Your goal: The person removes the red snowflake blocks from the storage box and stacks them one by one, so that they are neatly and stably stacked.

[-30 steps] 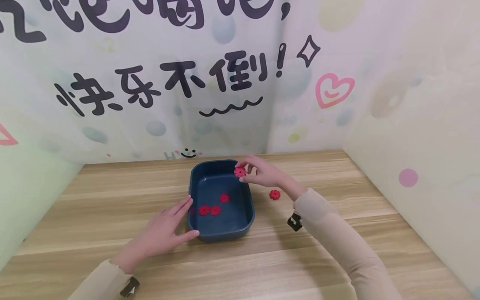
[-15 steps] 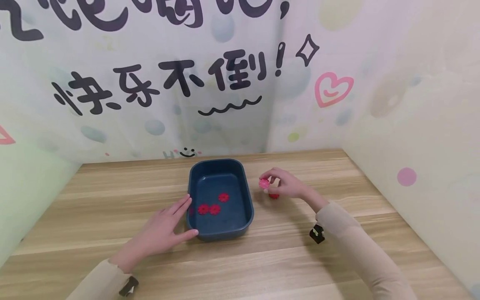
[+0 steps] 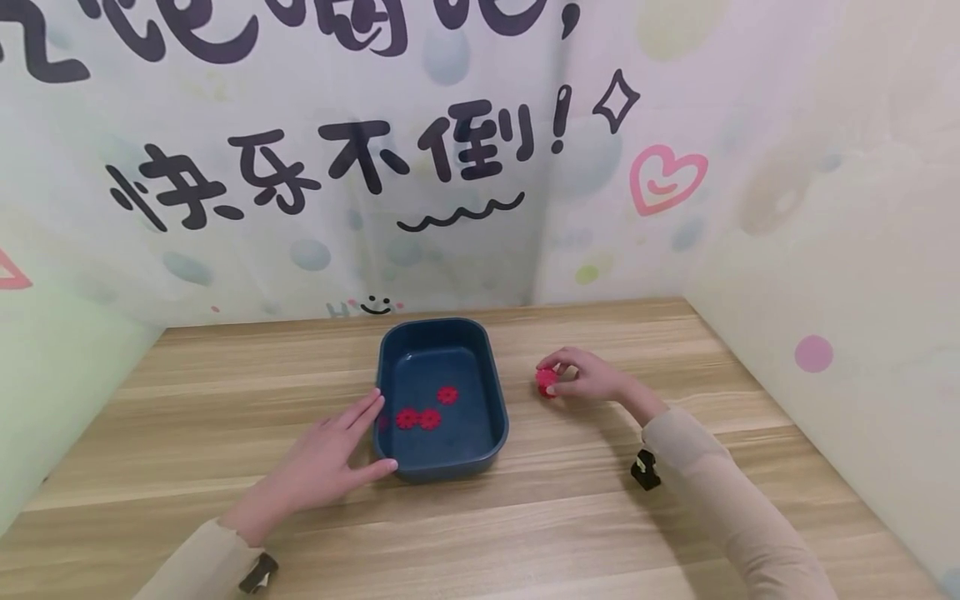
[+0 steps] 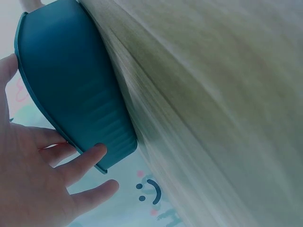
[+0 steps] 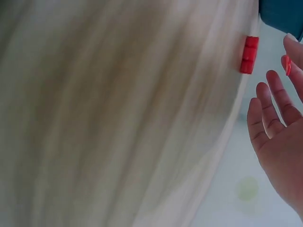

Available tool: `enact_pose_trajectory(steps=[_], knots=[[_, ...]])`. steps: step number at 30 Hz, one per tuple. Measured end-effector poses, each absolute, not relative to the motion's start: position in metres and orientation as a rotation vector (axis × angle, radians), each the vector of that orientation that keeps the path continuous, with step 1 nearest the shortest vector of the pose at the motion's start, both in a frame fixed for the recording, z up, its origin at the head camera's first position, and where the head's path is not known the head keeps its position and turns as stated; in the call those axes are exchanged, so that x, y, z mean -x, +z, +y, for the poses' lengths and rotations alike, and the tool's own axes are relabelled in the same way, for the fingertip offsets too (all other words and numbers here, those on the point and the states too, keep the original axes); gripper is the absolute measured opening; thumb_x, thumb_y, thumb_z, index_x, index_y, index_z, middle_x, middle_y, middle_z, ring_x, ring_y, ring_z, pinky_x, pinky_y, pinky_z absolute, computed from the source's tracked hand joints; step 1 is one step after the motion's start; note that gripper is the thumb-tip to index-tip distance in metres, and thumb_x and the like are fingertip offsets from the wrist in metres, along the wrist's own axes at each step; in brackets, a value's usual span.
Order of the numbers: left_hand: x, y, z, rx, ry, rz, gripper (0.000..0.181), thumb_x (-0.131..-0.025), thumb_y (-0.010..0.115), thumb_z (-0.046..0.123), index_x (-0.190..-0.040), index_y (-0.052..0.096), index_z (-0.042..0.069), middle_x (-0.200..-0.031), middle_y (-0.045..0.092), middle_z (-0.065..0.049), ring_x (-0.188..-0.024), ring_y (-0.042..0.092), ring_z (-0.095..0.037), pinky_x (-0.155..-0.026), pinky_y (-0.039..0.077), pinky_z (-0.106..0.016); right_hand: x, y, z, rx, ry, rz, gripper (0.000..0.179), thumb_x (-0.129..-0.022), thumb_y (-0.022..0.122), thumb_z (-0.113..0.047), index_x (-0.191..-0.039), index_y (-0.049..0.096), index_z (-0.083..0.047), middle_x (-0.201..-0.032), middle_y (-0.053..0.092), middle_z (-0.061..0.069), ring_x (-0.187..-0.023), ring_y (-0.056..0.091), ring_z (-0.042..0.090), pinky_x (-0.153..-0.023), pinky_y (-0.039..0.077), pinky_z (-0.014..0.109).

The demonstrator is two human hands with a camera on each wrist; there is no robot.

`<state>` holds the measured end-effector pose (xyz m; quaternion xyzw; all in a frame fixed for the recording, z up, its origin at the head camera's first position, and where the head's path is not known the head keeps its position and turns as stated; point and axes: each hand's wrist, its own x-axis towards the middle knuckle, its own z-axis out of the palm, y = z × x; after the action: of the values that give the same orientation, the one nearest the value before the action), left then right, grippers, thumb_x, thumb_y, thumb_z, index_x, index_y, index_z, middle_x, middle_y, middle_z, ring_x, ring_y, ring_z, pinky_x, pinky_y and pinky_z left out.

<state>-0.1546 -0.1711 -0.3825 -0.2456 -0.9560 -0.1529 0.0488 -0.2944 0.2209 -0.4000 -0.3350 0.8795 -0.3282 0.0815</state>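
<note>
Head view: the left hand (image 3: 318, 462), fingers nearly straight, rests against the tray (image 3: 450, 470) holding three red discs (image 3: 447, 396); the right hand (image 3: 592, 379) pinches another disc (image 3: 547, 377). Left wrist view: spread fingers touch the tray's rim. Right wrist view: the pinched disc is apart from a red stack (image 5: 248, 55) on the worktop (image 5: 142, 118); stacking seems in hand, calling next for alignment, then release.

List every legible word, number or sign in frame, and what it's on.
"快乐不倒!": black, on the backdrop.
Upper line, same backdrop: cut off by the top edge, not fully readable.
"H": pale, beside the smiley; letters after it too faint to read.
Blue tray, red discs: no text visible.
</note>
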Motion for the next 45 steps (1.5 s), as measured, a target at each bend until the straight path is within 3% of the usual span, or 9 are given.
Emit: enact_pose_trajectory(steps=[10, 21, 31, 39, 45], knots=[[0.156, -0.384, -0.171, 0.744, -0.456, -2.92, 0.085, -0.079, 0.046, 0.063, -0.136, 0.032, 0.002, -0.141, 0.027, -0.011, -0.12, 0.036, -0.03, -0.089, 0.033, -0.053, 0.296, -0.405, 0.228, 0.954, -0.993, 2.564, 0.038, -0.079, 0.066, -0.017, -0.113, 0.055, -0.003, -0.102, 0.053, 0.008, -0.096, 0.049, 0.026, -0.084, 0.037, 0.046], [0.156, -0.384, -0.171, 0.727, -0.454, -2.933, 0.082, -0.079, 0.052, 0.057, -0.136, 0.032, 0.002, -0.141, 0.026, -0.011, -0.12, 0.036, -0.03, -0.089, 0.033, -0.053, 0.297, -0.405, 0.228, 0.957, -0.948, 2.544, 0.039, -0.078, 0.067, -0.013, -0.114, 0.055, -0.004, -0.1, 0.051, 0.005, -0.093, 0.049, 0.021, -0.084, 0.039, 0.039], [0.156, -0.384, -0.171, 0.721, -0.461, -2.94, 0.082, -0.079, 0.052, 0.057, -0.136, 0.032, 0.003, -0.141, 0.026, -0.01, -0.12, 0.035, -0.03, -0.089, 0.032, -0.053, 0.288, -0.396, 0.222, 0.978, -0.926, 2.551, 0.039, -0.079, 0.064, -0.006, -0.115, 0.053, 0.004, -0.1, 0.051, 0.015, -0.093, 0.048, 0.031, -0.083, 0.038, 0.045], [0.156, -0.383, -0.171, 0.722, -0.466, -2.948, 0.082, -0.079, 0.052, 0.058, -0.136, 0.031, 0.003, -0.141, 0.026, -0.01, -0.121, 0.035, -0.03, -0.089, 0.032, -0.054, 0.299, -0.409, 0.227, 0.982, -0.892, 2.563, 0.04, -0.079, 0.066, -0.017, -0.115, 0.055, -0.005, -0.098, 0.05, 0.005, -0.09, 0.048, 0.021, -0.08, 0.04, 0.036], [0.156, -0.384, -0.171, 0.72, -0.458, -2.951, 0.081, -0.079, 0.052, 0.057, -0.137, 0.031, 0.003, -0.142, 0.025, -0.01, -0.121, 0.034, -0.03, -0.089, 0.032, -0.054, 0.294, -0.405, 0.223, 0.986, -0.874, 2.587, 0.038, -0.08, 0.065, -0.014, -0.115, 0.055, -0.002, -0.098, 0.05, 0.007, -0.089, 0.047, 0.021, -0.079, 0.04, 0.034]])
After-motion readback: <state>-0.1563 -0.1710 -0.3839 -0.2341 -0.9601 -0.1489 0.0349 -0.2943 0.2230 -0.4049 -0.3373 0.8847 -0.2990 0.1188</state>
